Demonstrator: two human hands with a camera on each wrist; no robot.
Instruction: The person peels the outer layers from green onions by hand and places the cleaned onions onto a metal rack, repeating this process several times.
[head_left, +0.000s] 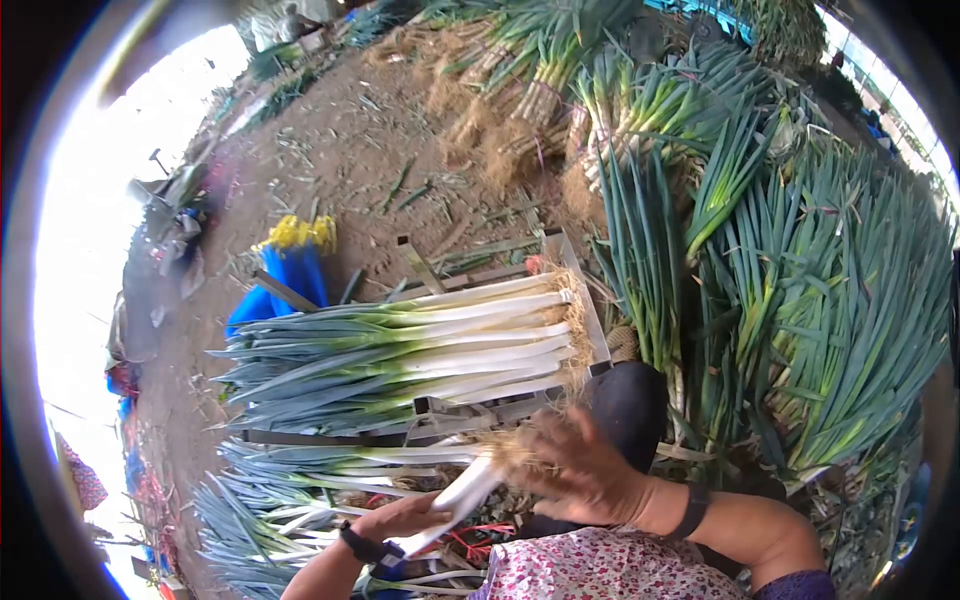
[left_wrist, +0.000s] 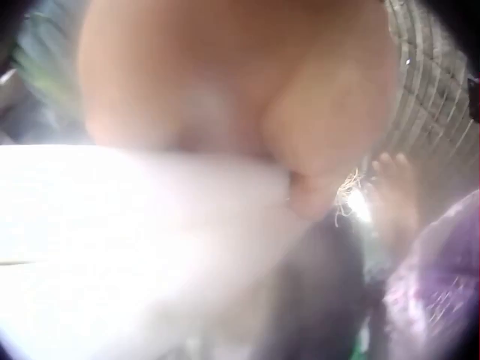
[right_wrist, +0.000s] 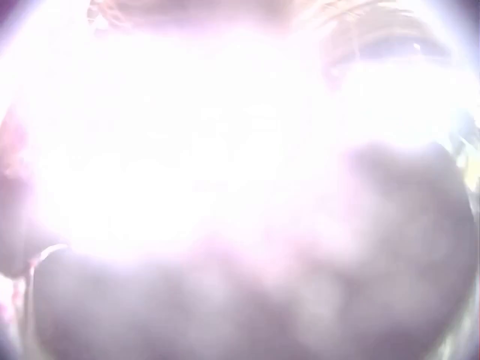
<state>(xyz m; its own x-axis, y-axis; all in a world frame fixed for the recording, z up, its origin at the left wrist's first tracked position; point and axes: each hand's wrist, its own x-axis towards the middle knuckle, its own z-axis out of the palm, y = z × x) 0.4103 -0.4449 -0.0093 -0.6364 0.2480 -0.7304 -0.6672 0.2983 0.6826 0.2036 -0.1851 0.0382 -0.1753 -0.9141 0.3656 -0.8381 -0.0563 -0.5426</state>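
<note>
In the head view my left hand [head_left: 402,517] grips the white shaft of a green onion [head_left: 470,492], held at a slant in front of the body. The left wrist view shows that hand [left_wrist: 240,82] close up over the overexposed white shaft [left_wrist: 142,232]. My right hand [head_left: 585,470] is at the onion's root end, its fingers spread and blurred over the brown roots [head_left: 515,448]. Just beyond lies a row of green onions [head_left: 490,340], side by side on a metal frame [head_left: 590,315], roots to the right. Glare washes out the right wrist view.
Loose green onions [head_left: 270,510] lie at the lower left. A large heap of untrimmed ones [head_left: 860,300] stands at the right, with root-on bundles [head_left: 540,100] farther back. A blue and yellow bundle [head_left: 295,265] is on the dirt ground [head_left: 300,170], beside the frame.
</note>
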